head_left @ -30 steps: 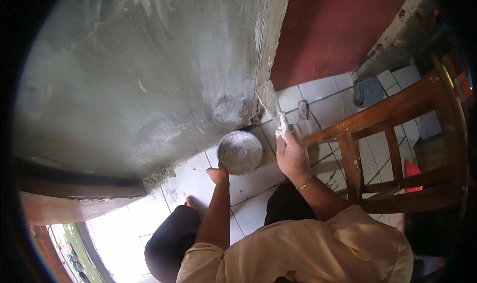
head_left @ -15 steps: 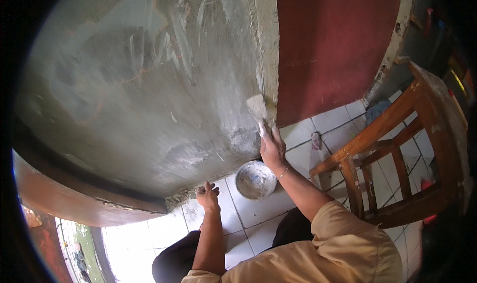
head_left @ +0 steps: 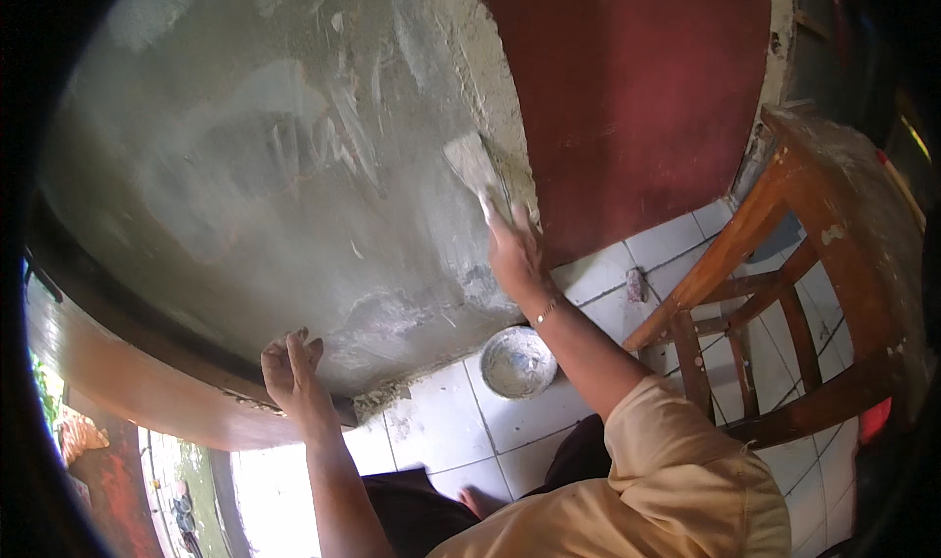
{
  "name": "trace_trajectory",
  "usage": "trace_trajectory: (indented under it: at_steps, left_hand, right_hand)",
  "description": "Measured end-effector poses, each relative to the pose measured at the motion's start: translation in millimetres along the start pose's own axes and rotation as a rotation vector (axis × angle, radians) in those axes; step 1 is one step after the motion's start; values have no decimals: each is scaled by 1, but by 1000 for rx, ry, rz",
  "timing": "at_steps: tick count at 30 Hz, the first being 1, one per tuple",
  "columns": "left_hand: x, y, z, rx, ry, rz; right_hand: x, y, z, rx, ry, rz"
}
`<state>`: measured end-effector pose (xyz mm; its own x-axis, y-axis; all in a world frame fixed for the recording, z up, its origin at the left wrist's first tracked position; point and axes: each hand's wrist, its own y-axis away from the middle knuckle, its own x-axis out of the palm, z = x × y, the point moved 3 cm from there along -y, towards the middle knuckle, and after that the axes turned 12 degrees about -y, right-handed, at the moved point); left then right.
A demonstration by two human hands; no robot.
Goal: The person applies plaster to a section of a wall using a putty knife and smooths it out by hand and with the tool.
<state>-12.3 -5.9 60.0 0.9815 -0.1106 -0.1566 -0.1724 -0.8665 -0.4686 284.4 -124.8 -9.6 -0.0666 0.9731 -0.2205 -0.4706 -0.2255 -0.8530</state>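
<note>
Nearest, the left hand (head_left: 293, 370) hovers, fingers bent and slightly parted, seemingly around nothing. A smeared bowl (head_left: 495, 382) sits on white floor tiles (head_left: 436, 421) by the streaked, patchy grey wall (head_left: 245, 234). Farther up, the right hand (head_left: 517, 256) pinches a putty knife (head_left: 472, 163), its blade at the wall near the crumbly edge; contact is unclear. Rightward stands a wooden chair (head_left: 863, 293); beyond the edge, a dark red panel (head_left: 637, 107).

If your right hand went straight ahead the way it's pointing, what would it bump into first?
Probably the grey wall, met by the scraper that the right hand holds; whether the blade already touches is unclear.
</note>
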Motion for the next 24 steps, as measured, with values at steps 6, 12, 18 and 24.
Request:
trace_trajectory:
  at_steps: [6, 12, 18, 24]
  left_hand:
    - [-18, 34, 61, -13, 39, -49]
    - [33, 43, 134, -204, 43, -11]
    - [75, 41, 125, 3, -230, 59]
    - [91, 42, 130, 45, -299, 138]
  right_hand:
    - [-11, -2, 17, 59, 128, 64]
    - [-26, -65, 53, 94, 100, 93]
    - [-44, -96, 65, 66, 223, 154]
    - [-47, -80, 81, 131, 184, 166]
